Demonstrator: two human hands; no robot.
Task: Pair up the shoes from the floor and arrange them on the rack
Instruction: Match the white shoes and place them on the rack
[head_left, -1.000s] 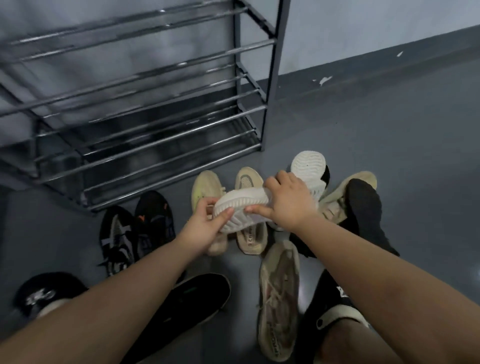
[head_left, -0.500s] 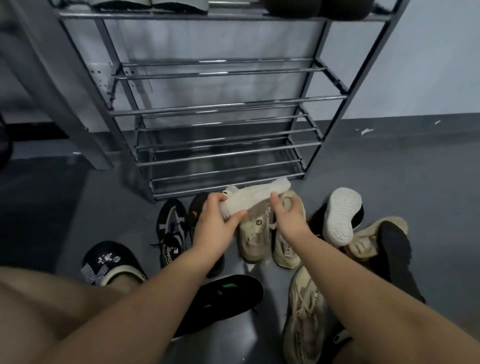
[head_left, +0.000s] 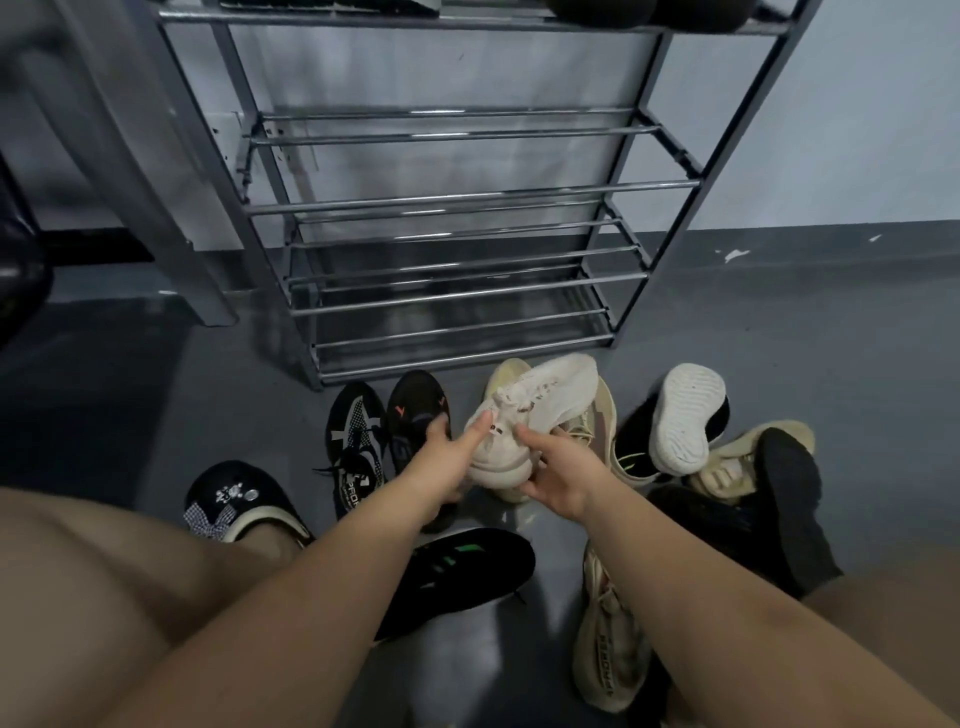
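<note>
— That cream knit sneaker (head_left: 524, 415) looks light and floppy to me. Where would you grab it?

— At the heel, where it's stiffest; the knit upper would just fold. That's where both hands are, in fact. The left hand (head_left: 444, 457) pinches one side of the heel collar, thumb on top, and the right hand (head_left: 558, 473) cups the other side from below, fingers curled.

— And where is it?

— Held off the floor, just in front of the rack's (head_left: 457, 291) bottom shelf, toe pointing up and right.
</note>
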